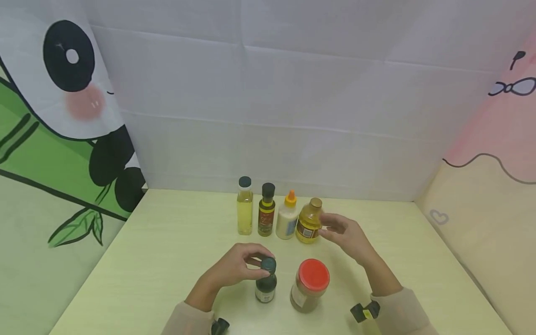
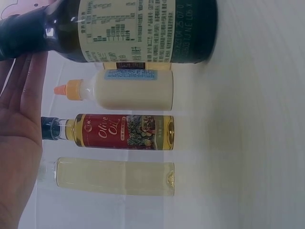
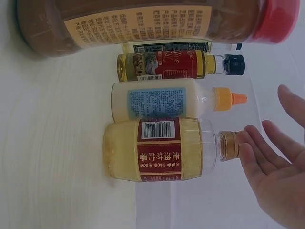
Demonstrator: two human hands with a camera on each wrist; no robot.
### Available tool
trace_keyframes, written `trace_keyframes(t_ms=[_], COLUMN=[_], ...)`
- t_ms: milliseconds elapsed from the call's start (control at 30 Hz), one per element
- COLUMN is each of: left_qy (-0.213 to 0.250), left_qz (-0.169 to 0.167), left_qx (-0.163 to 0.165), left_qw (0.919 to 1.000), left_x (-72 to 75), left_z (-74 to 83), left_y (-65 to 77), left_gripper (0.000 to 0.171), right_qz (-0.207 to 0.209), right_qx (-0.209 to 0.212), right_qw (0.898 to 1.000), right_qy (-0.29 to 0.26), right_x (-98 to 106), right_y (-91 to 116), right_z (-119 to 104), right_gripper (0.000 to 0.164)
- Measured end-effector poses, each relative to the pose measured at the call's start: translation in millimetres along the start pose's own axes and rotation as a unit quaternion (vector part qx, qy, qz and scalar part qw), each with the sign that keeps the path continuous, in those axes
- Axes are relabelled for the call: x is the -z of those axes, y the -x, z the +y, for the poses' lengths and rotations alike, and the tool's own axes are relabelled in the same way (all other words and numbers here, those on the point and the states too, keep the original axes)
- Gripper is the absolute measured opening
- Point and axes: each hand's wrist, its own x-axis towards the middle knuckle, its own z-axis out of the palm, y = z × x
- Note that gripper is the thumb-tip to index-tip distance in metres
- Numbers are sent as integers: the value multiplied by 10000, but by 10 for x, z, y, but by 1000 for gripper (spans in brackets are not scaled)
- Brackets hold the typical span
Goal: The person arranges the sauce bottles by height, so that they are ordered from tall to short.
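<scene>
A small dark glass bottle (image 1: 265, 286) with a dark green cap and pale label stands upright at the front. The thumb and fingers of my left hand (image 1: 238, 266) pinch it at the cap. In the left wrist view its printed label (image 2: 127, 29) faces the camera. My right hand (image 1: 345, 235) is beside the squat bottle of yellow oil (image 1: 309, 222), fingers apart and slightly bent. The right wrist view shows those fingertips (image 3: 248, 145) right at the oil bottle's gold cap (image 3: 229, 145), not wrapped round it.
A jar with a red lid (image 1: 314, 275) stands right of the dark bottle. Behind, in a row, are a tall pale-yellow bottle (image 1: 244, 209), an olive oil bottle (image 1: 266, 216) and a cream-coloured squeeze bottle (image 1: 286, 221) with an orange tip. A white cloth wall (image 1: 268, 153) rises behind the table.
</scene>
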Motion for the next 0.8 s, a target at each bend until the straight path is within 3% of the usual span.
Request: trace_keyframes(t_ms=[800], left_qy=[8], left_qz=[-86], left_qx=[-23], left_qw=[10000], left_x=[25], left_z=[-6], left_y=[-6], left_gripper=[26], right_qz=[-791], right_qx=[84], right_qw=[9967], right_qy=[-154], right_x=[-67], right_y=[213], right_z=[-19], right_gripper=[47])
